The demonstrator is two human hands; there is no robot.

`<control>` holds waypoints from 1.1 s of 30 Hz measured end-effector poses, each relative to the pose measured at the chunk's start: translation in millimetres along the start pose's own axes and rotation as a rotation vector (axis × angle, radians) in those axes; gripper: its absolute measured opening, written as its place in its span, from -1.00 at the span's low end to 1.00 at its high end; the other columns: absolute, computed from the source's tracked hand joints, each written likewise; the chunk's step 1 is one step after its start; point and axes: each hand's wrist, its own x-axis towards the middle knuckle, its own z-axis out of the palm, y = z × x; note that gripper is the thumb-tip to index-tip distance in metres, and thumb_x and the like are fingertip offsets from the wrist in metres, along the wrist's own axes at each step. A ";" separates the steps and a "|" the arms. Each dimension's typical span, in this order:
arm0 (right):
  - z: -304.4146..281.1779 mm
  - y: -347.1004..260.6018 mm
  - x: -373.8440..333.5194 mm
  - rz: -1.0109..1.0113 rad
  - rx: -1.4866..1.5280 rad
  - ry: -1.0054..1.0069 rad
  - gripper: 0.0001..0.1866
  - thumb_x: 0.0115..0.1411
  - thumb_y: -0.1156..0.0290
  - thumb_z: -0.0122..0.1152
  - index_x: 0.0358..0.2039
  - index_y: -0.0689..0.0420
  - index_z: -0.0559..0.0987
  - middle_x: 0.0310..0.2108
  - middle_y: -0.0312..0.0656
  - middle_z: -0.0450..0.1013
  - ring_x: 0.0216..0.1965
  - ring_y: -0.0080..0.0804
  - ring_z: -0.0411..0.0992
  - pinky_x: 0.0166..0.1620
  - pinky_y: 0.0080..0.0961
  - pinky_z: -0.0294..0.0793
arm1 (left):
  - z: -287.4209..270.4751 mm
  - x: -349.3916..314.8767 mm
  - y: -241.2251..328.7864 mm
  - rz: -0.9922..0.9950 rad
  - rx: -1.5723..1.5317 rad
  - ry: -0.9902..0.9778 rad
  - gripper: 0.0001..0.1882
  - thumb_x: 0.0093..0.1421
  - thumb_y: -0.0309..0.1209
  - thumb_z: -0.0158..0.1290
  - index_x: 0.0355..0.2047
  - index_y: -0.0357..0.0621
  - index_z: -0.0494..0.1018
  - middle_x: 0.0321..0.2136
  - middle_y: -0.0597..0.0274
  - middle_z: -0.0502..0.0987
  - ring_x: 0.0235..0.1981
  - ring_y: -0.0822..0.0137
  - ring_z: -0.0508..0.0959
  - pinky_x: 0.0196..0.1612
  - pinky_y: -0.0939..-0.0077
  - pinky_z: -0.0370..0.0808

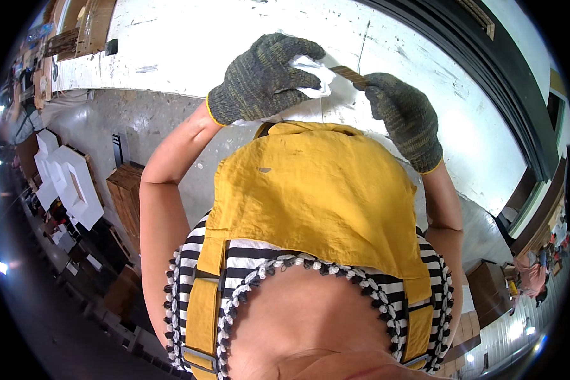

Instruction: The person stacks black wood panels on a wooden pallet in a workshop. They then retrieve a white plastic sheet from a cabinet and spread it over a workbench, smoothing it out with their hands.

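Note:
Both my hands wear dark knitted work gloves with yellow cuffs, and both are over a white worktop. My left hand (266,79) is closed round a crumpled white cloth or tissue (315,76); which of the two it is I cannot tell. From my right hand (404,117), whose fingers are pinched together, a short flat brown strip (348,76) with a striped surface sticks out to the left. The strip's far end comes close to the white wad. Its other end is hidden in my right glove.
The scuffed white worktop (190,38) has cardboard pieces (95,25) at its far left. A long black frame (487,69) runs along the right. Left on the floor stand a brown wooden box (125,193) and white panels (76,183). A brown carton (489,286) stands at lower right.

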 end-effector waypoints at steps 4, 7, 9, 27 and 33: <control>6.0 -11.6 2.5 -0.169 -0.381 -0.024 -0.70 0.15 0.54 0.09 -0.08 0.17 0.53 -0.26 -0.12 0.53 -0.31 -0.30 0.50 -0.23 -0.44 0.50 | -0.7 -0.8 -0.3 0.018 0.051 -0.021 -0.72 -0.04 -0.37 0.20 -0.25 0.14 0.62 0.02 0.22 0.43 -0.01 0.14 0.42 0.07 0.24 0.32; 9.2 -4.2 4.7 -0.316 -0.564 -0.021 -0.71 0.09 0.52 0.09 -0.13 0.17 0.52 -0.35 -0.07 0.50 -0.36 -0.19 0.47 -0.29 -0.38 0.47 | -5.6 1.2 1.9 0.026 0.065 -0.047 -0.72 -0.06 -0.34 0.19 -0.26 0.13 0.62 0.02 0.23 0.43 0.00 0.14 0.41 0.09 0.21 0.30; 10.4 -3.6 4.8 -0.322 -0.599 -0.049 -0.72 0.07 0.51 0.10 -0.16 0.17 0.52 -0.39 -0.06 0.49 -0.38 -0.17 0.47 -0.32 -0.35 0.46 | -7.4 2.8 1.5 0.041 0.101 -0.068 -0.72 -0.06 -0.34 0.20 -0.26 0.13 0.62 0.03 0.24 0.42 0.00 0.14 0.41 0.08 0.21 0.31; 17.9 -23.5 16.9 -0.453 -0.769 -0.085 -0.69 -0.06 0.43 0.14 -0.23 0.18 0.50 -0.53 -0.07 0.46 -0.45 -0.18 0.47 -0.41 -0.24 0.43 | -10.9 9.2 3.7 0.144 0.196 -0.027 -0.72 -0.07 -0.36 0.24 -0.29 -0.09 0.59 -0.16 0.19 0.48 -0.14 0.09 0.45 -0.12 0.26 0.43; 18.5 -29.3 19.8 -0.372 -0.853 -0.153 -0.65 -0.08 0.44 0.16 -0.21 0.20 0.49 -0.47 -0.09 0.46 -0.36 -0.22 0.47 -0.32 -0.26 0.44 | -9.9 10.3 3.0 0.138 0.180 -0.022 -0.70 -0.12 -0.35 0.27 -0.30 -0.07 0.59 -0.21 0.23 0.49 -0.19 0.12 0.46 -0.14 0.25 0.43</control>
